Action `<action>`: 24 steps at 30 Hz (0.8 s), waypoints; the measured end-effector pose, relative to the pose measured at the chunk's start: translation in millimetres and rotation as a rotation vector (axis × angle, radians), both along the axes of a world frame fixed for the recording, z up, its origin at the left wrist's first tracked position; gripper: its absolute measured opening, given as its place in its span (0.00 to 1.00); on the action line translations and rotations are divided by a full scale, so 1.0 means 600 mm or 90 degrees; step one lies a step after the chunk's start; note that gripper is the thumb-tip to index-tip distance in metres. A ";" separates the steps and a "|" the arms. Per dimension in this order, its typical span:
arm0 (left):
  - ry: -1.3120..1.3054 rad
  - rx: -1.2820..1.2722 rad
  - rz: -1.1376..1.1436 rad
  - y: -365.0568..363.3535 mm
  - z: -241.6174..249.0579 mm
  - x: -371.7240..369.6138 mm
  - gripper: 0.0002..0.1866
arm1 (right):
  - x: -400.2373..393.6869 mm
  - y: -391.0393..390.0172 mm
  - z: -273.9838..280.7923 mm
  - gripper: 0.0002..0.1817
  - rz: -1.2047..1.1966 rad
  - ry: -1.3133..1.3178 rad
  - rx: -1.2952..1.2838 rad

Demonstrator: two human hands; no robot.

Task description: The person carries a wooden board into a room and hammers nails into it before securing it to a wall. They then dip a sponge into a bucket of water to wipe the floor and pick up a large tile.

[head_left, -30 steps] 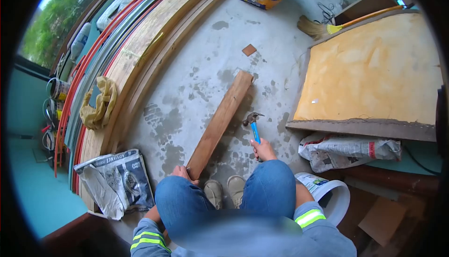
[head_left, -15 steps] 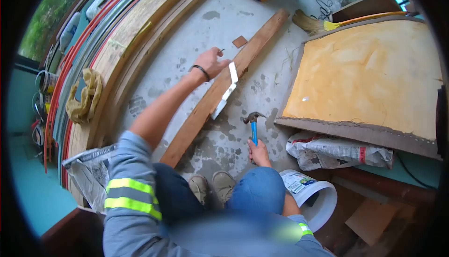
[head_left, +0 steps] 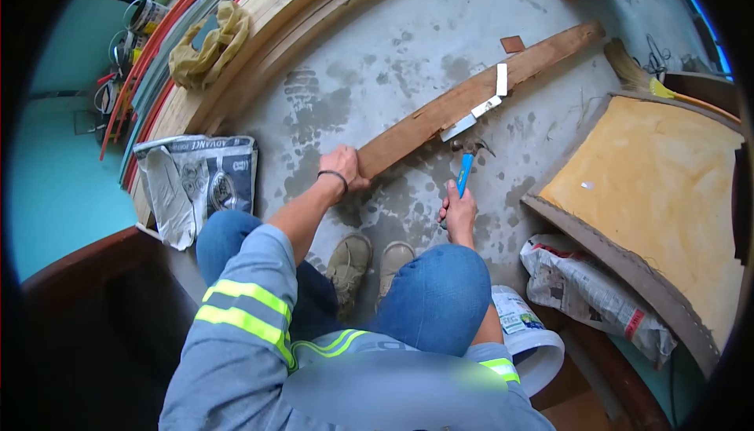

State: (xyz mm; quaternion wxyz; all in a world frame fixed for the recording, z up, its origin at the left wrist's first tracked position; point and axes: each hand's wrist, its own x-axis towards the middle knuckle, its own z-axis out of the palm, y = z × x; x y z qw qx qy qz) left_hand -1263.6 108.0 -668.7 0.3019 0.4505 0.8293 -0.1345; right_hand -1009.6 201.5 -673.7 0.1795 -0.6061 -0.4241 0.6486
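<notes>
My left hand [head_left: 343, 168] is closed around the near end of a long wooden plank [head_left: 412, 133] lying diagonally on the wet-spotted floor. A white bent strip [head_left: 502, 82] in angled sections lies across the plank, its lower part reaching past the plank's near edge. In my right hand [head_left: 459, 215] is a claw hammer [head_left: 466, 172], gripped by its blue handle. The hammer's head points away from me, close to the strip's lower end in this view. Just beyond the plank sits a small brown square piece [head_left: 512, 44].
Long boards [head_left: 267, 31] and pipes line the left, with a tan cloth [head_left: 210, 50] on top. A cement bag [head_left: 228, 184] lies near my left knee. On the right are a yellow-topped panel [head_left: 652, 172], a crumpled bag [head_left: 577, 282], a white bucket [head_left: 542, 345] and a broom [head_left: 628, 66].
My left hand has come back from beside the white strip to the plank's near end and taken hold there. The view has turned; the hammer stays in my right hand.
</notes>
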 end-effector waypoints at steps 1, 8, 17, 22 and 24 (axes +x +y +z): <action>-0.009 0.032 0.013 0.012 -0.008 0.003 0.41 | 0.001 0.003 0.010 0.19 0.040 -0.059 0.036; -0.140 0.321 0.049 0.141 -0.033 0.060 0.31 | -0.001 0.008 0.060 0.18 0.117 -0.112 0.107; -0.106 0.444 0.028 0.132 -0.092 0.038 0.12 | 0.004 0.028 0.006 0.21 0.271 -0.178 0.137; -0.404 0.682 0.459 0.170 -0.080 0.043 0.09 | 0.009 0.016 -0.037 0.23 0.303 -0.220 0.230; -0.571 0.706 0.488 0.181 -0.083 0.062 0.07 | 0.010 0.015 -0.041 0.24 0.291 -0.200 0.203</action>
